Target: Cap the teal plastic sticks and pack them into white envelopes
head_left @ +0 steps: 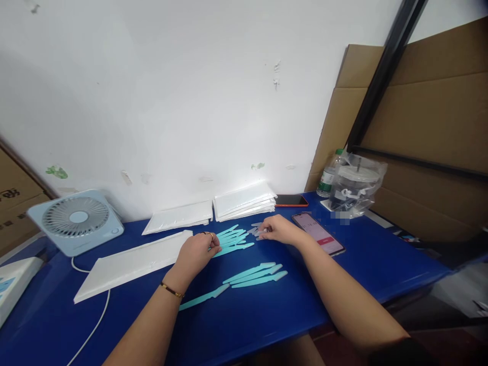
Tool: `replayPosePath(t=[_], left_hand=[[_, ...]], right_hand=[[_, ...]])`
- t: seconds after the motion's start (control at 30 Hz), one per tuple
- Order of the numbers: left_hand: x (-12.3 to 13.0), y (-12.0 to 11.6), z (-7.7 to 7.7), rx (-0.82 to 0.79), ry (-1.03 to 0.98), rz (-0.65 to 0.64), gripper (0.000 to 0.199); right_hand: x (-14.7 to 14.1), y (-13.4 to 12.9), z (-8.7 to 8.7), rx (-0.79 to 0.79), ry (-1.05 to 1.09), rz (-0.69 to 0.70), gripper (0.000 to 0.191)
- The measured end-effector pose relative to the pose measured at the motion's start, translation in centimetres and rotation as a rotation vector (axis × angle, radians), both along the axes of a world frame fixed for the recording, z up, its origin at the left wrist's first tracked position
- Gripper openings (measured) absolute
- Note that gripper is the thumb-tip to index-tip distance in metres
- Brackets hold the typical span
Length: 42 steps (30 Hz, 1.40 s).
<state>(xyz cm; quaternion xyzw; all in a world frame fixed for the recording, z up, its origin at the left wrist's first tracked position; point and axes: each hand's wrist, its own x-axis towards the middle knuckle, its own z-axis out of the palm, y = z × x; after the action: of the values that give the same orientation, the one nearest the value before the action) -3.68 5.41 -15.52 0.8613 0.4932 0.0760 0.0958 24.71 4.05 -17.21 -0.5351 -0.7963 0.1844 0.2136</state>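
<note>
Several teal eyebrow razors (237,237) lie fanned out on the blue table, without clear caps on their tips. My left hand (201,249) is closed at the handle end of this fan, its fingertips pinched on a teal razor. To the right, my right hand (275,230) has its fingers pinched at a small pile of translucent caps (256,231); what sits between the fingertips is too small to tell. Nearer the front lie three teal razors with caps (256,275) side by side. Another capped razor (205,297) rests alone, below my left hand.
White padded envelopes lie stacked (244,201), beside another pile (179,216) and a long one (133,262). A fan (78,218) stands left. Two phones (292,200) (320,234), a bottle (327,180) and a bagged cup (356,188) are right.
</note>
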Motion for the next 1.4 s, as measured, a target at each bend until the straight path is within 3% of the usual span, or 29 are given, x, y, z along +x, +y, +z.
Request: replayPosePath(t=[0.1, 0.2, 0.33, 0.43, 0.6, 0.77, 0.9, 1.07, 1.23, 1.4], left_hand=[[-1.6, -0.5, 0.7, -0.148, -0.012, -0.018, 0.033], [-2.9, -1.8, 1.6, -0.399, 0.126, -0.068, 0.039], [-3.0, -3.3, 2.3, -0.515, 0.289, -0.048, 0.023], [-2.9, -3.4, 2.4, -0.507, 0.277, -0.087, 0.013], [-3.0, -2.3, 2.3, -0.400, 0.010, -0.167, 0.014], [-0.6, -1.9, 1.3, -0.191, -0.071, -0.211, 0.019], [1.1, -1.7, 0.6, -0.029, -0.058, -0.230, 0.017], [1.2, -0.6, 0.1, 0.046, 0.010, -0.187, 0.019], [1.2, -0.5, -0.4, 0.063, -0.052, -0.114, 0.022], [2.3, -2.6, -0.8, -0.143, -0.156, -0.282, 0.024]], right_hand=[[0.2, 0.0, 0.1, 0.069, -0.033, -0.040, 0.024], [0.0, -0.2, 0.3, 0.102, -0.036, -0.030, 0.022], [-0.4, -0.5, 0.7, 0.113, -0.018, -0.018, 0.021], [-1.1, -1.0, 1.1, 0.076, 0.062, 0.025, 0.023], [-3.8, -2.3, 1.6, -0.027, 0.209, 0.164, 0.031], [-5.5, -2.5, 1.1, -0.110, 0.259, 0.192, 0.052], [-5.1, -1.7, 0.1, -0.114, 0.216, 0.206, 0.029], [-2.9, -0.5, -0.6, -0.153, 0.230, 0.129, 0.027], [-0.8, 0.2, -0.3, 0.031, 0.061, -0.052, 0.023], [-0.6, 0.1, 0.0, 0.128, 0.031, -0.050, 0.016]])
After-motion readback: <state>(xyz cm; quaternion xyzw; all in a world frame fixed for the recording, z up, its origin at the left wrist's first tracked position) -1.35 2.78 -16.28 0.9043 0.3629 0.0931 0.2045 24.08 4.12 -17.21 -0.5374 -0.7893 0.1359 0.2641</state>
